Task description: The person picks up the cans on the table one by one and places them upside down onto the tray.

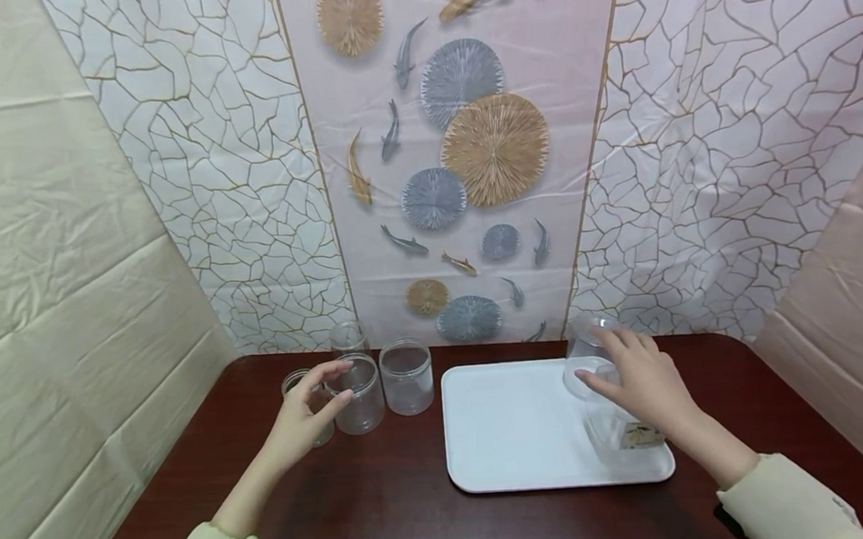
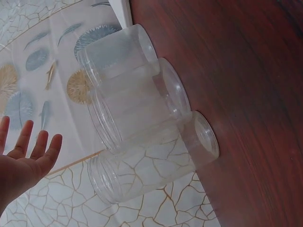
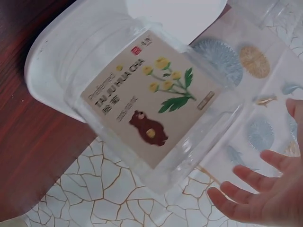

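Note:
My left hand is beside a group of clear plastic jars, thumb and fingers apart, nothing held. A front jar stands by its fingertips, and the hand partly covers another jar. In the left wrist view, lidless jars stand in a row with threaded rims. Over the right end of a white tray is my right hand, fingers spread and holding nothing. Below it is a clear jar with a flower-and-bear label, its threaded end toward the tray. Another clear jar is partly hidden behind the fingers.
One more jar stands left of the tray, and another is at the back. The dark red-brown table meets a patterned cloth backdrop. Pale cloth walls flank both sides.

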A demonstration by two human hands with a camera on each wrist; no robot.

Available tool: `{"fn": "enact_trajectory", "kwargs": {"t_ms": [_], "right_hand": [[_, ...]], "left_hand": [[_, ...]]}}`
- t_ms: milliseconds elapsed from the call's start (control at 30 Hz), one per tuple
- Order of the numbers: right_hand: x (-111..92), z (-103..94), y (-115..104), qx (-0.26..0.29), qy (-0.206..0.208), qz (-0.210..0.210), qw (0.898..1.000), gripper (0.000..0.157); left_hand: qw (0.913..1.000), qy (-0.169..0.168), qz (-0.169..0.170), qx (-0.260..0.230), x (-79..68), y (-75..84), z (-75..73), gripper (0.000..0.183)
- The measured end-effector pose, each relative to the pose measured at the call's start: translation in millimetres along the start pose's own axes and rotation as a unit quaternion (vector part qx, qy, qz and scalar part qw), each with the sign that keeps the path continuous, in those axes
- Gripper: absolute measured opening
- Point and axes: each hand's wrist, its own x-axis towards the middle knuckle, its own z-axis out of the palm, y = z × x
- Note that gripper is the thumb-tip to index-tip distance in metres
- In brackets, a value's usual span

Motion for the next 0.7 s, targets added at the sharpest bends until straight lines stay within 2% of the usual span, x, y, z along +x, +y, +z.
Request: {"fn": "enact_trajectory", "kwargs": {"t_ms": [233, 367, 700], "right_hand": [[2.0, 1.4, -12.4, 0.061, 0.046, -0.017, 0.997, 0.062], [-0.5, 0.0, -21.4, 0.084, 0.040, -0.019, 0.995, 0.061], [-8.1, -4.0, -44.8, 0.112, 0.024, -0.007, 0.993, 0.061]], "left_hand": [[0.9992, -0.011, -0.013, 0.035, 6.9, -4.7, 8.9, 0.038], [0.9977, -0.025, -0.011, 0.062, 13.0, -8.6, 15.0, 0.039], [0.9921, -0.078, 0.025, 0.095, 22.0, -13.6, 35.9, 0.044]]}}
